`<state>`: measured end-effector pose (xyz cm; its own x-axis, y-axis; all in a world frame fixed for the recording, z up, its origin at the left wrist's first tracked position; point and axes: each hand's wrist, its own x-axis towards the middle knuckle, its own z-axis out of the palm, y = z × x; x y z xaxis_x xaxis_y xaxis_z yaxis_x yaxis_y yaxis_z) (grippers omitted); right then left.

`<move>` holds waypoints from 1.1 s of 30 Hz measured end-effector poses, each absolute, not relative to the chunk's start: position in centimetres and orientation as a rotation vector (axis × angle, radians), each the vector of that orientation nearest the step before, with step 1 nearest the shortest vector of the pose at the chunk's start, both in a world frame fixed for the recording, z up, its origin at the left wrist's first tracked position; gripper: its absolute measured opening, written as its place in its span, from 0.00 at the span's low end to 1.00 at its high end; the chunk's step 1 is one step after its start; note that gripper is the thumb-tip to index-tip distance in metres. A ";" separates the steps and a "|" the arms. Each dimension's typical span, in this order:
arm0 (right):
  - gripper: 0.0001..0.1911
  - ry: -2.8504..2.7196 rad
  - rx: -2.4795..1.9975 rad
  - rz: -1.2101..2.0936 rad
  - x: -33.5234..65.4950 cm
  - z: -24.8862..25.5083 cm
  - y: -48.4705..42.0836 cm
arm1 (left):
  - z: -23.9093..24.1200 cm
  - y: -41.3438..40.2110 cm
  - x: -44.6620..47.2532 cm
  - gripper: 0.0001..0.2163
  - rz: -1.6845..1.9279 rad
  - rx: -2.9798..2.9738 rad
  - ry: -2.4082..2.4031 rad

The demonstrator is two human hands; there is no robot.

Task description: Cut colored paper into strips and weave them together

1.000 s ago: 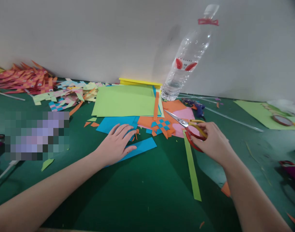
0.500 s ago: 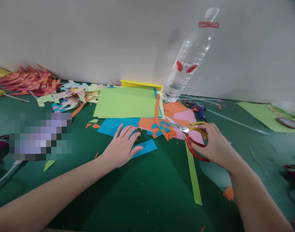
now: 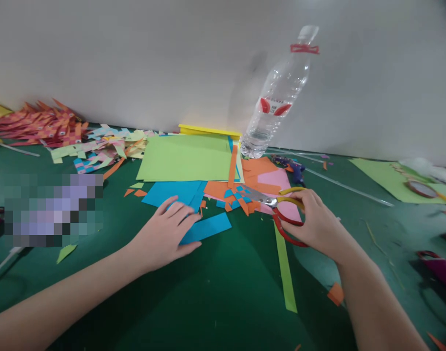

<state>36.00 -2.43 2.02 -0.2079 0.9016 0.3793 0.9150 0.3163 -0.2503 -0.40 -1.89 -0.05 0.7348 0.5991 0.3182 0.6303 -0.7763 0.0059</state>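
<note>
My right hand [image 3: 312, 219] is closed around the yellow and red handles of a pair of scissors [image 3: 270, 201]. The slightly parted blades point left, over a small blue and orange woven paper piece [image 3: 241, 197]. My left hand [image 3: 164, 236] lies low at the left end of a blue paper strip [image 3: 210, 228], fingers stretched forward and thumb apart, with the strip's end between them. Behind that hand is a larger blue sheet [image 3: 173, 192], partly covered by the fingers. A narrow orange strip [image 3: 232, 165] rests across the right side of a green paper stack [image 3: 186, 158].
A clear bottle [image 3: 277, 100] stands against the wall behind a pink sheet [image 3: 281, 185]. Woven orange paper pieces [image 3: 40, 124] and pastel strips [image 3: 102, 144] lie at the back left. A green strip [image 3: 285, 273] lies below the scissors. A purple blurred object [image 3: 54, 209] sits left.
My left hand has drawn back to the left, uncovering more of the blue strip. My right hand keeps holding the scissors almost in place. The whole view has shifted slightly.
</note>
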 end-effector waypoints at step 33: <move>0.25 -2.394 -1.474 0.509 34.7 3.2 -3.7 | -1.2 -1.7 0.2 0.13 -0.573 -3.126 -1.155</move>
